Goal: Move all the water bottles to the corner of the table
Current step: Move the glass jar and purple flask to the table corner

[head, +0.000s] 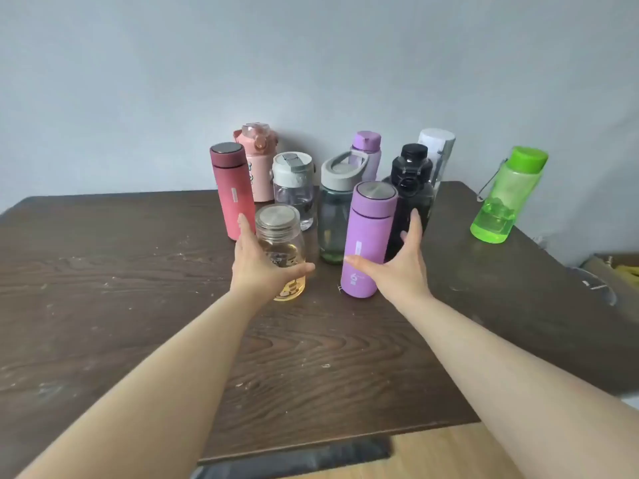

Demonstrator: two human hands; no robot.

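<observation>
Head view looks down at a dark worktop with ten bottles. Nine cluster at 12 o'clock near the wall; a green bottle stands apart at 2 o'clock, close to the right far corner.

The left hand is curled round a clear jar with a steel lid, thumb in front at the right, fingers wrapping behind on the left; it seems to have hold of it, low on the body. The right hand is spread wide around a lilac flask, thumb touching its front, fingers reaching behind; whether they press the far side I cannot tell.

Judging from the green one's place, that corner is probably the goal. To move these two well, close both hands firmly at mid-height, lift straight up before swinging toward 2 o'clock, and clear the black bottle just behind the flask, which could tip.

Hard to read: the fingertips behind both bottles, the flask's small print, and the white bottle half hidden at the back. The worktop's near corners are cut off.
</observation>
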